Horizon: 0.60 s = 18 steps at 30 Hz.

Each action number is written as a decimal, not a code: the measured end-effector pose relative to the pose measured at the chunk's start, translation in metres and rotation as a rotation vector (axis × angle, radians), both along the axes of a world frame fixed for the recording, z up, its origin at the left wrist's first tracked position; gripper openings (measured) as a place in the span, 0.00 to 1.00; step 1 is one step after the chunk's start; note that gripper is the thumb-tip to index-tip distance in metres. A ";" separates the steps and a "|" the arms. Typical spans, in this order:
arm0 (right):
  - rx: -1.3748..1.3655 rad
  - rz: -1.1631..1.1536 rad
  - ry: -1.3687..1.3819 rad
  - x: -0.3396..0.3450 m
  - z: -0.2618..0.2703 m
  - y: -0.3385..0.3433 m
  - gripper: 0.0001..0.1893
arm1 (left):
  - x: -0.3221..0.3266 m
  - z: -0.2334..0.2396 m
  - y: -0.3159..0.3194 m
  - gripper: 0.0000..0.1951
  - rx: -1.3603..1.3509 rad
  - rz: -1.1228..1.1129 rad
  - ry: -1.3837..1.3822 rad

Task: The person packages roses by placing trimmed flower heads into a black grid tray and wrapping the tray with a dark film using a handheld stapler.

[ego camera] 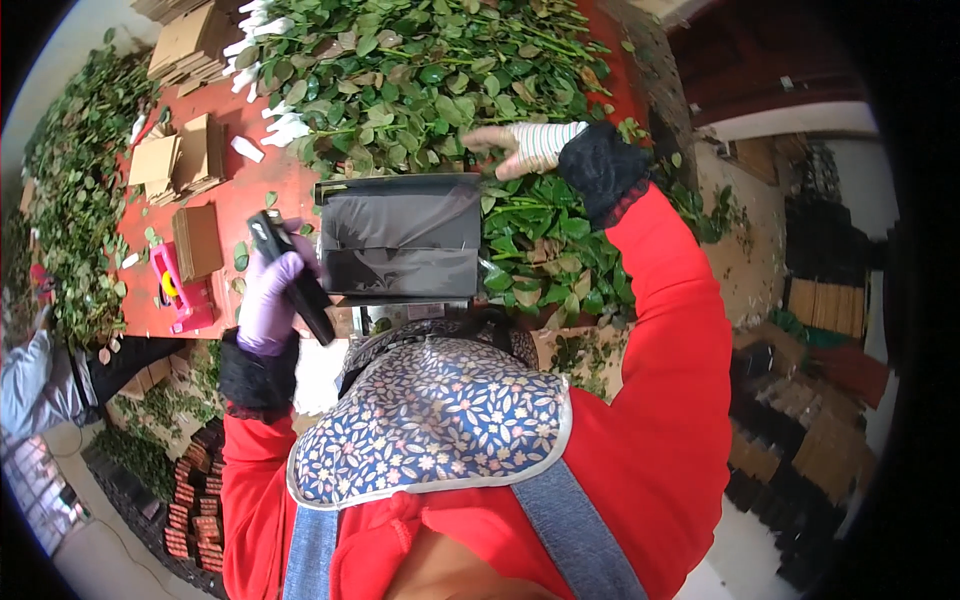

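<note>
My left hand point(276, 292), in a purple glove, is closed around a black stapler point(294, 277) just left of a black box point(401, 240). A glossy dark sheet covers the box. My right hand point(529, 148), in a striped fingerless covering, reaches over the leafy stems with its fingers apart; its fingertips are slightly blurred, and I see nothing held in them. Green leafy stems point(420, 82) lie in a large heap beyond the box, with white sleeves point(285, 129) at their left ends. More leafy stems point(555, 255) lie at the box's right side.
On the red table point(259, 187) stand folded cardboard pieces point(199, 154), a brown cardboard block point(197, 241) and a pink tape dispenser point(182, 292). Another leafy heap point(82, 202) lies far left, near a co-worker's sleeve point(30, 382). Stacked cardboard point(832, 442) stands at right.
</note>
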State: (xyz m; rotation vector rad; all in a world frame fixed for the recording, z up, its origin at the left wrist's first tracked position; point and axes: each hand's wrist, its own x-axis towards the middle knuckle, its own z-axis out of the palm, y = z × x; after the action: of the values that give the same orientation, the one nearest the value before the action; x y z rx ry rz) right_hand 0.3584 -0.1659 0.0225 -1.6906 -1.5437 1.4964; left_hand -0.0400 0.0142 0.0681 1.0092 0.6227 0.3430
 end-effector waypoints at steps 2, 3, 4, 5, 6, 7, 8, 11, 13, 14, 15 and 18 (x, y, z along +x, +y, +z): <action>-0.222 0.031 0.154 0.000 0.007 0.012 0.31 | -0.017 -0.011 0.024 0.26 0.114 0.132 0.129; -0.130 -0.016 0.073 -0.005 0.014 0.009 0.20 | -0.024 -0.018 0.030 0.23 0.124 0.171 0.183; -0.130 -0.115 0.073 -0.015 0.027 0.007 0.15 | -0.036 -0.027 0.035 0.23 0.154 0.180 0.227; -0.132 -0.219 0.073 -0.026 0.036 0.003 0.10 | -0.047 -0.034 0.038 0.22 0.183 0.183 0.271; -0.007 -0.233 0.196 -0.028 0.025 -0.016 0.06 | -0.049 -0.043 0.033 0.22 0.168 0.163 0.283; -0.016 -0.241 0.191 -0.040 0.033 -0.030 0.06 | -0.051 -0.049 0.027 0.22 0.156 0.151 0.295; 0.127 -0.224 0.111 -0.051 0.034 -0.049 0.05 | -0.050 -0.049 0.016 0.21 0.131 0.162 0.282; 0.617 -0.020 -0.490 -0.082 0.014 -0.089 0.03 | -0.059 -0.067 -0.004 0.21 0.099 0.207 0.315; 0.660 0.031 -0.633 -0.119 0.016 -0.086 0.03 | -0.074 -0.067 0.007 0.17 0.035 0.238 0.403; 0.752 -0.009 -0.719 -0.123 0.013 -0.087 0.05 | -0.073 -0.074 0.010 0.16 0.043 0.206 0.430; 0.729 0.012 -0.780 -0.126 0.011 -0.087 0.05 | -0.078 -0.082 0.016 0.15 0.053 0.178 0.464; 0.743 0.030 -0.860 -0.124 0.017 -0.083 0.05 | -0.089 -0.124 0.041 0.18 0.413 0.073 0.627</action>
State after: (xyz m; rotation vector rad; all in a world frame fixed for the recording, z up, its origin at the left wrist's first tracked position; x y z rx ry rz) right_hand 0.2346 -0.2486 0.0397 -1.8656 -2.1407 0.0391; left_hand -0.1293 0.0550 -0.0562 1.5115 1.1870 0.2176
